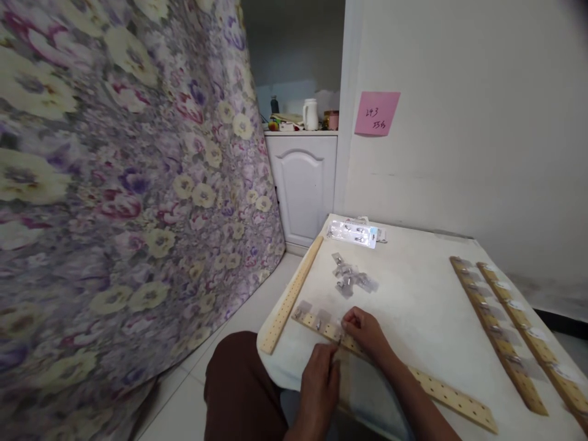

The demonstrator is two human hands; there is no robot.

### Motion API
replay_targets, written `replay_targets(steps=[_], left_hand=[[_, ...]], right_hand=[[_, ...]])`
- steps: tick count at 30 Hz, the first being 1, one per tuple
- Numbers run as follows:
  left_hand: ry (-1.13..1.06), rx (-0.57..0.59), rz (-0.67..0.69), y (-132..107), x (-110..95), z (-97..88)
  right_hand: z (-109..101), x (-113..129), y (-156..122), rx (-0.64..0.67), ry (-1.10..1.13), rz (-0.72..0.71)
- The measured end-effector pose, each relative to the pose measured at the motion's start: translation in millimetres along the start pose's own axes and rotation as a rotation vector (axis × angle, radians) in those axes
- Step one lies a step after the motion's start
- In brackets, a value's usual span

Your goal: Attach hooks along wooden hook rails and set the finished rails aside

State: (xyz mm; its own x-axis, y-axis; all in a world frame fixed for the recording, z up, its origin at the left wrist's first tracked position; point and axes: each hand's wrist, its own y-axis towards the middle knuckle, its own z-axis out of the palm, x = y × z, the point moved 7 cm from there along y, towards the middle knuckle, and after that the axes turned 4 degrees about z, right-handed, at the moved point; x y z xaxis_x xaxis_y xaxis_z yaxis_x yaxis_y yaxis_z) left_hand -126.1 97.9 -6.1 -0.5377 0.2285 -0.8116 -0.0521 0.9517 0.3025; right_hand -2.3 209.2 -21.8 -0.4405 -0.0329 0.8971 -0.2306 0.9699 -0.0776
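Note:
A long perforated wooden strip lies slantwise across the front of the table, partly under my right forearm. At its left end, small metal fittings on clear plastic pieces sit along the holes. My right hand is closed in a pinch just above the strip's far edge, beside a fitting. Opposite it, at the near edge, my left hand is closed with its fingertips against the strip. What either pinch holds is too small and hidden to make out. Beyond the hands lies a loose pile of fittings in clear plastic.
Another perforated strip runs along the table's left edge. Two darker wooden strips with fittings lie at right. Clear packaging rests at the far edge of the white table. A flowered curtain hangs at left.

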Motion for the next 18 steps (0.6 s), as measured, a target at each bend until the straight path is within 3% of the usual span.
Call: replay_targets(steps=[7, 18], left_hand=[[0.031, -0.019, -0.011, 8, 9, -0.1], [0.082, -0.015, 0.171, -4, 10, 5.4]], right_hand=[[0, -2, 0, -0.027, -0.002, 0.016], [-2, -4, 0, -0.053, -0.006, 0.035]])
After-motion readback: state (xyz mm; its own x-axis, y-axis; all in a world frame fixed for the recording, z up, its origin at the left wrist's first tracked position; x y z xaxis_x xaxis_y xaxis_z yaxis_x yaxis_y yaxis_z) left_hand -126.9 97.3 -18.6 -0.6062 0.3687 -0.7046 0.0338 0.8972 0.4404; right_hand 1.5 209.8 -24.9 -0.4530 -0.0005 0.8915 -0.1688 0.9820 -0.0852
